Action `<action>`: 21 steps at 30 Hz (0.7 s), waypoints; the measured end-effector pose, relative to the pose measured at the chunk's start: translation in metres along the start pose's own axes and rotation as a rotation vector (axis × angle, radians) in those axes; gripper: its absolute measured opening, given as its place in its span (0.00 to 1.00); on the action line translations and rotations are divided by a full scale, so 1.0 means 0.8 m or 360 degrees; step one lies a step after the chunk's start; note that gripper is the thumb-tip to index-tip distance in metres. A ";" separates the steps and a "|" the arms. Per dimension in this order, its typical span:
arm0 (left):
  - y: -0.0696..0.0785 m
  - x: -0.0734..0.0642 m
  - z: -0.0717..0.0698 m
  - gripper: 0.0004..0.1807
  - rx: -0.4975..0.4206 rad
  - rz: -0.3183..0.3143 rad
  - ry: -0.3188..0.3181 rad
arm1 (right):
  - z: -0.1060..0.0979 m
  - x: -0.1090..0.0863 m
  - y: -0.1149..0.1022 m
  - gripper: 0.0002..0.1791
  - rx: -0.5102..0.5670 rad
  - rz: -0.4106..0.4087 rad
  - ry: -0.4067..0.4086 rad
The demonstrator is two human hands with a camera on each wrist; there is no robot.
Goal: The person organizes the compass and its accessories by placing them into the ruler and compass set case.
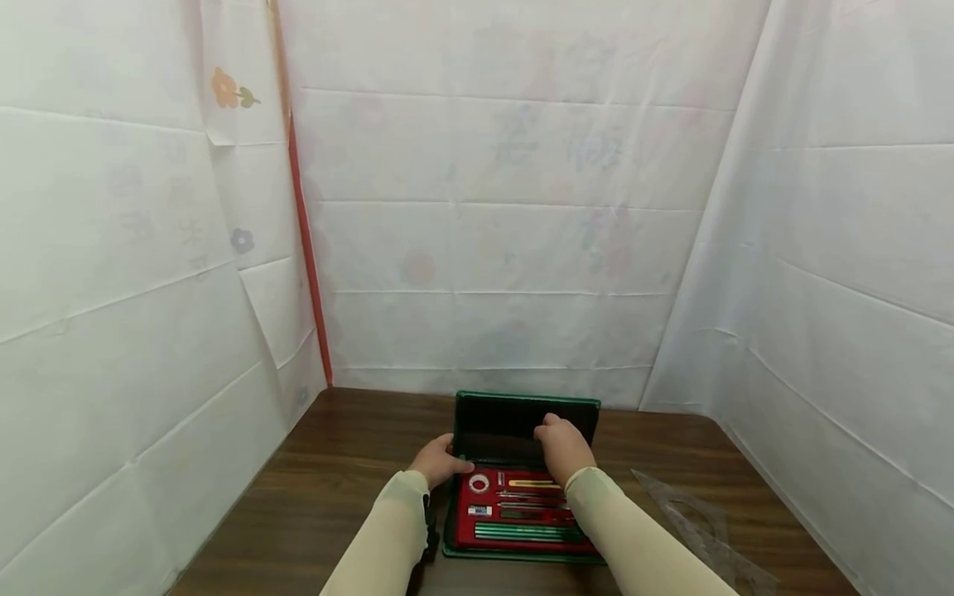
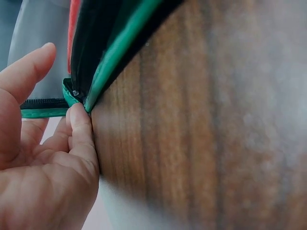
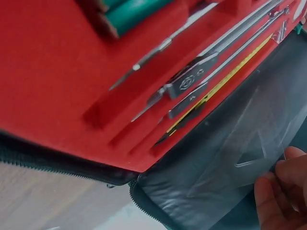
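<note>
A green zippered drawing-set case (image 1: pixel 523 556) lies unfolded on the table, its lid (image 1: pixel 492 430) raised at the back. Its red tray (image 3: pixel 43 86) holds drafting tools, a yellow-handled tool (image 3: pixel 230 76) and green pencils (image 3: pixel 134 14). Inside the lid, a clear set square (image 3: pixel 230 153) lies at a transparent pocket (image 3: pixel 168 191). My right hand (image 1: pixel 565 451) pinches the set square's edge by the pocket's border, fingers curled. My left hand (image 1: pixel 438 461) rests at the case's left hinge corner; its fingertips touch the green edge, and the thumb (image 2: pixel 33 67) stands apart.
Clear drawing templates (image 1: pixel 696 521), at least one a set square, lie on the brown wooden table (image 1: pixel 358 463) right of the case. White cloth sheets (image 1: pixel 484 248) hang behind the table and along both sides.
</note>
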State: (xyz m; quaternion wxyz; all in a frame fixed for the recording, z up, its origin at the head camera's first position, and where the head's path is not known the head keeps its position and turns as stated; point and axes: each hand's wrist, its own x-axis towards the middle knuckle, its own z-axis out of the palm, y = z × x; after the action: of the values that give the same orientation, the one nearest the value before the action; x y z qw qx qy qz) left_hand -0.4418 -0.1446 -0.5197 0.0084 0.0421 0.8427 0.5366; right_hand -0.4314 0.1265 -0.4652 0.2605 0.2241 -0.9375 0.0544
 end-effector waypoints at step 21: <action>0.004 0.004 -0.003 0.33 0.0033 -0.0016 -0.0008 | 0.005 -0.013 0.000 0.20 0.0083 0.0001 -0.0130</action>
State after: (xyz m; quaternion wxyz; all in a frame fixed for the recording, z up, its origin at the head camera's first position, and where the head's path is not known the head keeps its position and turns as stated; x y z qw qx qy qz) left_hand -0.4449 -0.1449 -0.5157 0.0129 0.0392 0.8484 0.5278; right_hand -0.4257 0.1296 -0.4741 0.2161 0.2325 -0.9457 0.0698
